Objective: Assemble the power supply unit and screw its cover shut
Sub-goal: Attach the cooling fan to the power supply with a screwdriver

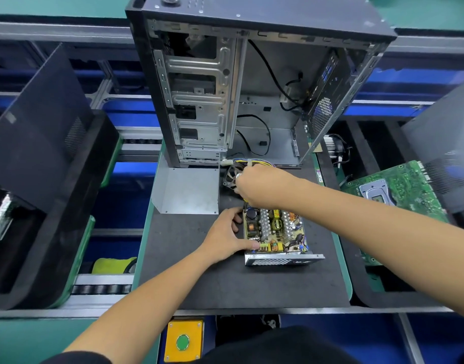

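The open power supply (pixel 274 232) lies flat at the centre of the frame, its board of coils, capacitors and silver heatsinks showing, a perforated metal wall along its near edge. Its grey bent-sheet cover (pixel 189 190) rests just up-left of it. A black fan (pixel 232 177) stands tilted just above, coloured wires (pixel 252 162) behind.

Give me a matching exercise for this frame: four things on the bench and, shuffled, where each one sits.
Things:
1. bent grey sheet-metal cover
2. open power supply unit with its exposed circuit board
3. small black cooling fan
4. green motherboard

Places:
A. far right, beside the mat
B. under the right hand, near the case
C. steadied by the left hand
D. flat on the mat, left of the fan

Pairs: 1-D, 2-C, 3-B, 4-A
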### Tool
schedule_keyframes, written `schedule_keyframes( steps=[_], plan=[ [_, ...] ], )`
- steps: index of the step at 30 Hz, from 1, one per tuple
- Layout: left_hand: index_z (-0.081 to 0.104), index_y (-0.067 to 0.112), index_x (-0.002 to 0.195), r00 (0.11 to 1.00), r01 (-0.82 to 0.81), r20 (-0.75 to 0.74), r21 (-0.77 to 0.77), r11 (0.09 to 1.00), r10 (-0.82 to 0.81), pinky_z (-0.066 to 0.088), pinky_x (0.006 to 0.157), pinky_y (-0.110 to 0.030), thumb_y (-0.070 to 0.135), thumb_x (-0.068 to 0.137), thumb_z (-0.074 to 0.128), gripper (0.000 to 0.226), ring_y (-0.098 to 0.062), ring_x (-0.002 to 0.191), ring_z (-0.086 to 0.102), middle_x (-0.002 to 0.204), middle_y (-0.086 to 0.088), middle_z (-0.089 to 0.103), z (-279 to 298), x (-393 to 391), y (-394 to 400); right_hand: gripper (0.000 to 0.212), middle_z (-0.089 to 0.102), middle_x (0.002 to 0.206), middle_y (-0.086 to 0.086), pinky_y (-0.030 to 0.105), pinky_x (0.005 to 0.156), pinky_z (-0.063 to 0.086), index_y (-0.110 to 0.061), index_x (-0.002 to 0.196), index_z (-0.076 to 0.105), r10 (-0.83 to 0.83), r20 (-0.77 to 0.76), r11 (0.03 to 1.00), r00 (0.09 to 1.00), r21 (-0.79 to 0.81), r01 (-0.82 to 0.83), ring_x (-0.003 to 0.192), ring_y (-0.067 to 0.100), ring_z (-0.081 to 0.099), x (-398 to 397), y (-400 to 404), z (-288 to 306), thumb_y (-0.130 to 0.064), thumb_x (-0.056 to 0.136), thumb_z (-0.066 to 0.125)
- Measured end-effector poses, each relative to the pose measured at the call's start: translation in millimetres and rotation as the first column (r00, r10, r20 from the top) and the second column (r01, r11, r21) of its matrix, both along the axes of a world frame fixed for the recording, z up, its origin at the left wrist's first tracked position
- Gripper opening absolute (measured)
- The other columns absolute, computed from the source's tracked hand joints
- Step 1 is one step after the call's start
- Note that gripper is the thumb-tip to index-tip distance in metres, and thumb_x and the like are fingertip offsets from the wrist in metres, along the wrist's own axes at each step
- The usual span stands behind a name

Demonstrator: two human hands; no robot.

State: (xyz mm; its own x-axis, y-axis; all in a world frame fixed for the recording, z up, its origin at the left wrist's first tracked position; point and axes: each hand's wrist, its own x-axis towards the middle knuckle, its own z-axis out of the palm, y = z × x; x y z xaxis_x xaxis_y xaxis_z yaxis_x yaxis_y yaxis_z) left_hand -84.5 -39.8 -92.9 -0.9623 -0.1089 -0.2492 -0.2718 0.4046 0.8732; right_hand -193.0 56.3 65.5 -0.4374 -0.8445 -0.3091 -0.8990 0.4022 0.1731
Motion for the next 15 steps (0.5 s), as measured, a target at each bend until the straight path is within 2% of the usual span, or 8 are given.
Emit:
schedule_keyframes(
  steps=[3,4,5,7,9,10,13,15],
  plan=[
    [0.043,0.032,0.134,1.000,-0.006,0.001,0.004,1.000,0.006,0.040,0.065,-0.011,0.057,0.045,0.087,0.103,-0.002,0.079,0.047,0.102,0.014,0.048,1.3,0.4,-0.1,0.024,0.057,0.083,0.010,0.033,0.058,0.036,-0.008,0.089,0.057,-0.016,-0.067,0.999,0.998,-0.037,0.014,0.077,0.030,0.058,1.1,3.6,-2.0,-0.022,0.101,0.042],
    [0.043,0.032,0.133,1.000,-0.008,0.000,0.005,1.000,0.008,0.040,0.065,-0.012,0.059,0.044,0.087,0.103,-0.003,0.079,0.047,0.102,0.014,0.048,1.8,0.3,0.2,0.025,0.062,0.094,0.011,0.033,0.059,0.035,-0.009,0.098,0.058,-0.026,-0.049,0.999,0.998,-0.038,0.024,0.086,0.032,0.061,1.1,5.2,-1.2,-0.027,0.102,0.041],
    [0.044,0.031,0.132,1.000,-0.010,-0.002,0.006,1.000,0.010,0.040,0.065,-0.013,0.061,0.042,0.086,0.104,-0.003,0.078,0.047,0.102,0.014,0.048,1.9,0.1,0.4,0.026,0.061,0.102,0.012,0.034,0.060,0.034,-0.009,0.104,0.056,-0.040,-0.003,0.999,0.999,-0.033,0.040,0.090,0.033,0.061,0.8,7.1,-0.3,-0.030,0.101,0.042],
    [0.044,0.031,0.131,1.000,-0.011,-0.004,0.006,1.000,0.011,0.039,0.064,-0.013,0.062,0.041,0.084,0.103,0.000,0.077,0.046,0.101,0.015,0.048,1.5,0.3,0.6,0.025,0.050,0.110,0.012,0.033,0.055,0.033,-0.008,0.110,0.047,-0.050,0.145,0.999,0.988,-0.011,0.052,0.077,0.028,0.057,0.2,10.4,1.4,-0.026,0.093,0.053],
    [0.044,0.031,0.131,1.000,-0.013,-0.004,0.007,1.000,0.013,0.040,0.064,-0.012,0.062,0.041,0.085,0.103,0.001,0.076,0.046,0.101,0.015,0.048,0.9,0.6,0.6,0.029,0.042,0.107,0.009,0.030,0.049,0.026,-0.007,0.106,0.047,-0.022,0.191,1.000,0.981,0.002,0.022,0.061,0.017,0.042,-0.2,9.9,3.0,-0.013,0.082,0.061],
    [0.043,0.031,0.131,1.000,-0.013,0.000,0.008,1.000,0.013,0.040,0.065,-0.013,0.062,0.041,0.085,0.104,0.001,0.077,0.046,0.101,0.015,0.048,0.5,0.7,0.6,0.026,0.044,0.105,0.009,0.030,0.050,0.027,-0.007,0.104,0.050,-0.014,0.169,1.000,0.986,0.001,0.014,0.061,0.016,0.040,-0.6,8.4,3.5,-0.010,0.081,0.061],
    [0.042,0.030,0.132,1.000,-0.017,0.014,0.020,1.000,0.017,0.041,0.068,-0.017,0.063,0.040,0.084,0.107,-0.002,0.078,0.047,0.101,0.016,0.049,0.6,0.9,0.8,0.003,0.056,0.089,0.010,0.031,0.058,0.035,-0.008,0.089,0.058,-0.005,0.086,1.000,0.996,-0.018,0.006,0.070,0.023,0.049,-0.8,2.2,6.2,-0.010,0.087,0.057],
    [0.041,0.031,0.134,1.000,-0.009,0.013,0.013,1.000,0.009,0.040,0.068,-0.017,0.064,0.040,0.083,0.108,-0.003,0.080,0.048,0.102,0.017,0.048,1.9,0.9,0.8,0.020,0.055,0.076,0.010,0.032,0.056,0.036,-0.012,0.073,0.050,-0.003,0.050,1.000,0.999,-0.024,0.004,0.061,0.023,0.046,-0.2,-0.2,4.2,-0.015,0.093,0.053]
  ],
)
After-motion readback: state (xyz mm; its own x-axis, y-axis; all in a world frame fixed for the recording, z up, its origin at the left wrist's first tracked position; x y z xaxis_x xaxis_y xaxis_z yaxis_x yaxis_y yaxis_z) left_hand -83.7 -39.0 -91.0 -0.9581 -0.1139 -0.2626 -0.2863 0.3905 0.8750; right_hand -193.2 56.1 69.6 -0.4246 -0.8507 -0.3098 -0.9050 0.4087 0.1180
